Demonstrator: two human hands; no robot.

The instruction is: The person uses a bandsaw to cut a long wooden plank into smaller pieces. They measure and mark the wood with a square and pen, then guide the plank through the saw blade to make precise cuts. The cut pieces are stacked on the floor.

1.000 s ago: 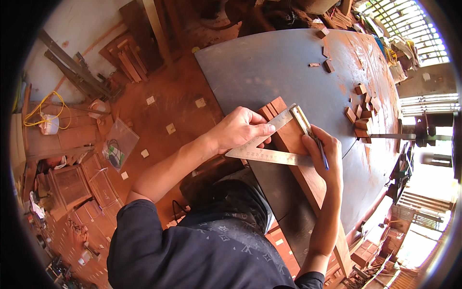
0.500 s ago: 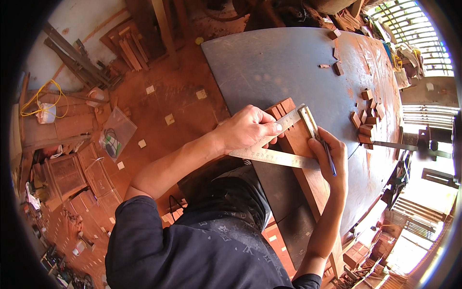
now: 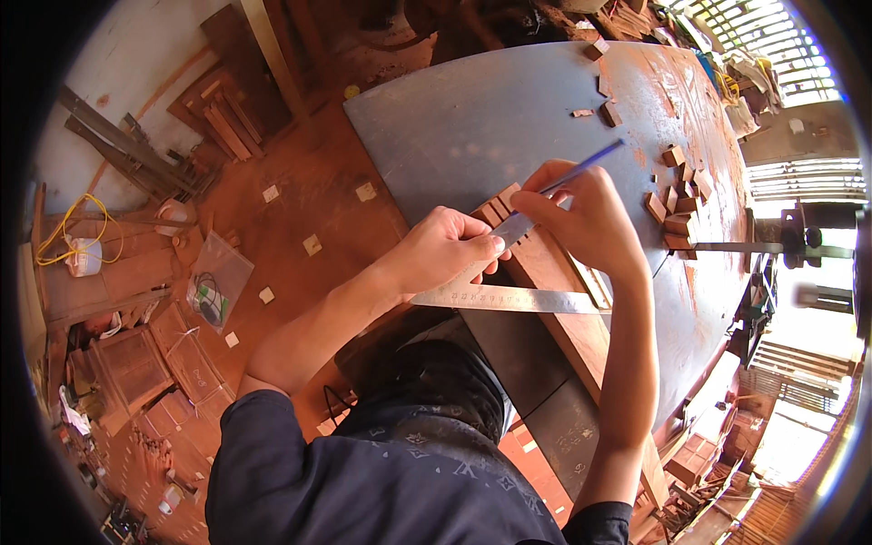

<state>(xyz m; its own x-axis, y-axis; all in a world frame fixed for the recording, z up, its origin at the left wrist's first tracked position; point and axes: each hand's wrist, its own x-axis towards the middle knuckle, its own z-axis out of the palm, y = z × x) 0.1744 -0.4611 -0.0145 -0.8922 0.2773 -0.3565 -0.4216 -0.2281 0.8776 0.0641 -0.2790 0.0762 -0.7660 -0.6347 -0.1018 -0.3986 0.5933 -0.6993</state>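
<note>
My left hand [image 3: 447, 247] is closed on a metal triangle square [image 3: 518, 298], thumb on top near one corner. The square lies across a long reddish wooden beam [image 3: 574, 343], whose far end has several notches cut into it. In my right hand [image 3: 586, 222] is a slim blue pen [image 3: 595, 159], pinched with its back end sticking up to the right. Its tip is near the square's upper arm by the notched end, where my fingers hide the exact contact. The beam rests on a grey tabletop [image 3: 454, 118] and runs back toward my right side.
Small wooden offcuts [image 3: 681, 204] are heaped on the right of the tabletop, beside a long metal bar [image 3: 740, 247]. More little blocks [image 3: 610, 113] lie at the far side. Leftward, a plastic bag [image 3: 218, 280] and a white bucket [image 3: 84, 256] stand out against the dusty reddish floor.
My right hand has left the thick edge of the square and moved up to the beam's notched end, turning the pen into a writing grip. My left hand keeps hold of the square.
</note>
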